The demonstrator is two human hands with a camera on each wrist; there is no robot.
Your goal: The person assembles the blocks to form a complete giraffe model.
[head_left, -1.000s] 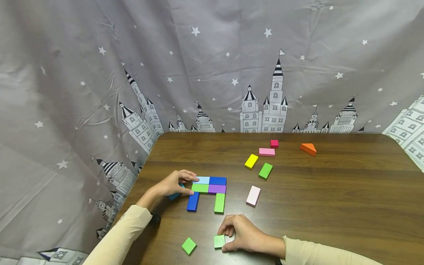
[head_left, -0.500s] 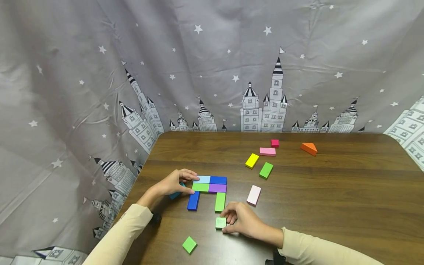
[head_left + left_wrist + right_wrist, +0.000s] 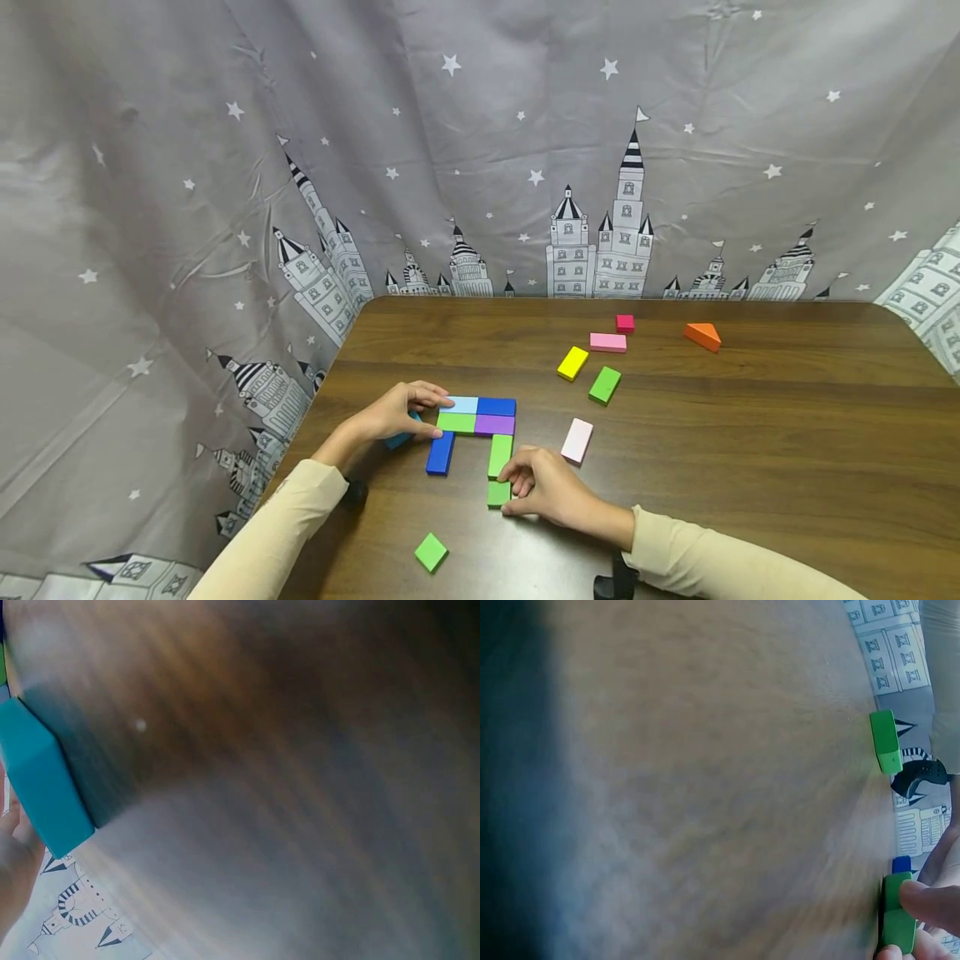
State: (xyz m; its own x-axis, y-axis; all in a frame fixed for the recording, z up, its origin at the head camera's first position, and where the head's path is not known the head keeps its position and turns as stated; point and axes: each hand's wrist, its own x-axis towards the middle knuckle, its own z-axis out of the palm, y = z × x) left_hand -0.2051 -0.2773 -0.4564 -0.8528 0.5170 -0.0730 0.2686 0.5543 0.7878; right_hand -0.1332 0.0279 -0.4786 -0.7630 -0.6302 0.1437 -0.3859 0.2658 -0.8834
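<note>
Up it slides, and we see the right hand (image 3: 553, 489), fingers pinching the green square block (image 3: 497, 496), meet the green rectangular block (image 3: 498, 456) at its near end, lengthening that run, while the left hand (image 3: 396, 413) loosely touches the light-blue block (image 3: 463, 405).

Sleeves, two: my left sleeve (image 3: 273, 529) and right sleeve (image 3: 723, 554), long, cream cloth, lightly creased, each ending in a loose cuff. Wrist fittings, two, black: left fitting (image 3: 355, 497) small and rounded; right fitting (image 3: 615, 587) blockier, cut off by the frame. Hands, two: my left hand (image 3: 397, 412) and right hand (image 3: 553, 487), bare.
</note>
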